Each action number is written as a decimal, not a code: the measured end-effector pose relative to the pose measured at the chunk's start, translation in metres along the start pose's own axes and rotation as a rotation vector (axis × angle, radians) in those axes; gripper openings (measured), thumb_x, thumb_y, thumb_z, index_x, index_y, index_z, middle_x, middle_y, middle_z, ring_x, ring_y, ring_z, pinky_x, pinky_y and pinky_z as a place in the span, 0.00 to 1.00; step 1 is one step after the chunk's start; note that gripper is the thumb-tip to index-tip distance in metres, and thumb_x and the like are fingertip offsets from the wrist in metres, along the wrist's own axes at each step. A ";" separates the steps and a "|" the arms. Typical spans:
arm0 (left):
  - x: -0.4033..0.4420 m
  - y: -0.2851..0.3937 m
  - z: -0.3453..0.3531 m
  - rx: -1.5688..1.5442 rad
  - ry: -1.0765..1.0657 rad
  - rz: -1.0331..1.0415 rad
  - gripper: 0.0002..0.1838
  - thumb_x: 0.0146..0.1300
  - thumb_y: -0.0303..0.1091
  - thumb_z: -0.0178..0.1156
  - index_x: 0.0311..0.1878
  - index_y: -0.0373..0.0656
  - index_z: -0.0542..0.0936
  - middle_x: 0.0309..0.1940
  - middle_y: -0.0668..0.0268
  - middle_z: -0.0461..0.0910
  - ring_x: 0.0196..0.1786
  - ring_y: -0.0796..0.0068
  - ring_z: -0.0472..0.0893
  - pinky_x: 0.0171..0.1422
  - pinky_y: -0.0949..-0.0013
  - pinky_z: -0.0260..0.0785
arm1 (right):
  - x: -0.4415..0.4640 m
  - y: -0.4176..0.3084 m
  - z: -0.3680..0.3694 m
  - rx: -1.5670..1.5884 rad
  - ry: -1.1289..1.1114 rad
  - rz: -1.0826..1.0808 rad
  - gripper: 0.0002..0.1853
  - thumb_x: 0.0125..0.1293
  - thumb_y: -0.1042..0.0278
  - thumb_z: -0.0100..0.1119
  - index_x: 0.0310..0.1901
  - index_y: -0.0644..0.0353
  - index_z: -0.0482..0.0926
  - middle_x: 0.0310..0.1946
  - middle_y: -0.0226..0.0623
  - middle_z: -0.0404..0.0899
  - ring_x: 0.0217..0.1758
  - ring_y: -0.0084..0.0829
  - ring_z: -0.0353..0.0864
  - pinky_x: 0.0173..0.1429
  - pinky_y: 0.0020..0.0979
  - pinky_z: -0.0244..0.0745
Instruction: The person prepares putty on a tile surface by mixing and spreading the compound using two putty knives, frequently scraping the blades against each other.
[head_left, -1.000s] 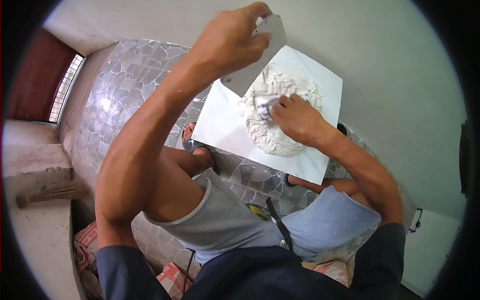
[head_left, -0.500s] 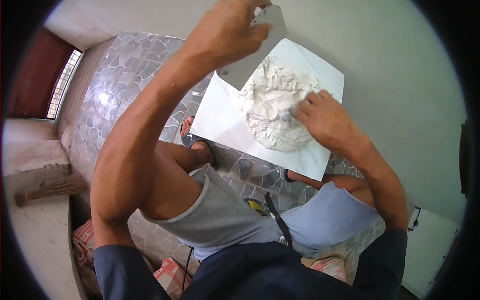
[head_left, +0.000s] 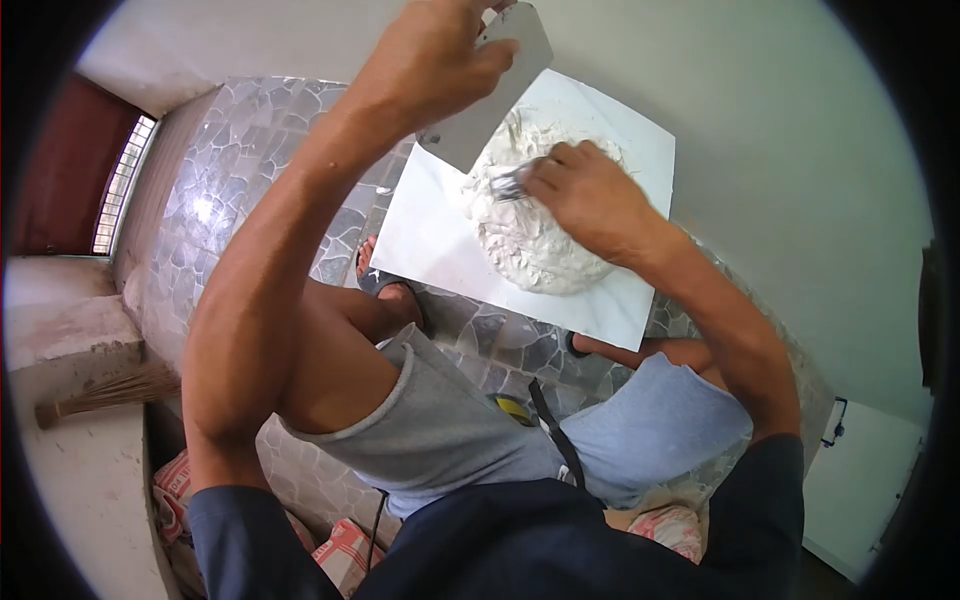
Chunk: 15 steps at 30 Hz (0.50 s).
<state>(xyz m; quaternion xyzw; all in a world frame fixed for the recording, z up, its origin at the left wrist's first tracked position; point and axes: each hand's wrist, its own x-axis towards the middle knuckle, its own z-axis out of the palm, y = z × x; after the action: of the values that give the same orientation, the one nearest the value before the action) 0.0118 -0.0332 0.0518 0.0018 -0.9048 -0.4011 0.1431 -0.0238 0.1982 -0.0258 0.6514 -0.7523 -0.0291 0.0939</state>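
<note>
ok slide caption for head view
Left hand with flat plate, right hand with small tool at white paste on pale board

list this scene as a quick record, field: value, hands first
left hand: holds flat grey plate
right hand: holds small tool, blurred, exact kind unclear
material: rough white paste, heaped
surface: white board under the paste
floor: grey, stone-patterned
left side: broom on a ledge
near the person: red-and-white sacks
</note>
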 end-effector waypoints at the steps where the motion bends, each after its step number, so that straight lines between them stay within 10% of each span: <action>1: -0.002 0.005 -0.001 0.016 -0.009 -0.017 0.20 0.69 0.30 0.62 0.61 0.32 0.77 0.31 0.43 0.85 0.33 0.54 0.86 0.37 0.55 0.78 | 0.005 -0.003 0.015 -0.017 0.013 -0.004 0.10 0.64 0.68 0.57 0.43 0.61 0.84 0.43 0.36 0.83 0.53 0.35 0.79 0.55 0.38 0.73; 8: -0.005 -0.001 -0.013 0.008 0.000 -0.004 0.21 0.69 0.30 0.61 0.63 0.33 0.76 0.32 0.42 0.86 0.35 0.52 0.87 0.38 0.55 0.79 | -0.017 0.002 -0.017 0.015 -0.403 -0.082 0.15 0.66 0.70 0.54 0.52 0.64 0.81 0.45 0.35 0.82 0.56 0.36 0.78 0.60 0.38 0.71; 15: -0.002 0.000 -0.012 -0.010 -0.009 -0.019 0.20 0.70 0.30 0.61 0.62 0.33 0.76 0.40 0.38 0.86 0.41 0.47 0.88 0.42 0.55 0.81 | 0.008 -0.009 0.027 -0.022 -0.202 -0.060 0.16 0.64 0.71 0.56 0.52 0.66 0.81 0.44 0.37 0.82 0.54 0.37 0.78 0.58 0.37 0.72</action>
<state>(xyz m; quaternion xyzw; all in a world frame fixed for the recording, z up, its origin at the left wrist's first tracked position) 0.0168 -0.0415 0.0588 0.0079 -0.9033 -0.4071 0.1351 -0.0212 0.1869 -0.0524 0.6662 -0.7379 -0.1056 0.0238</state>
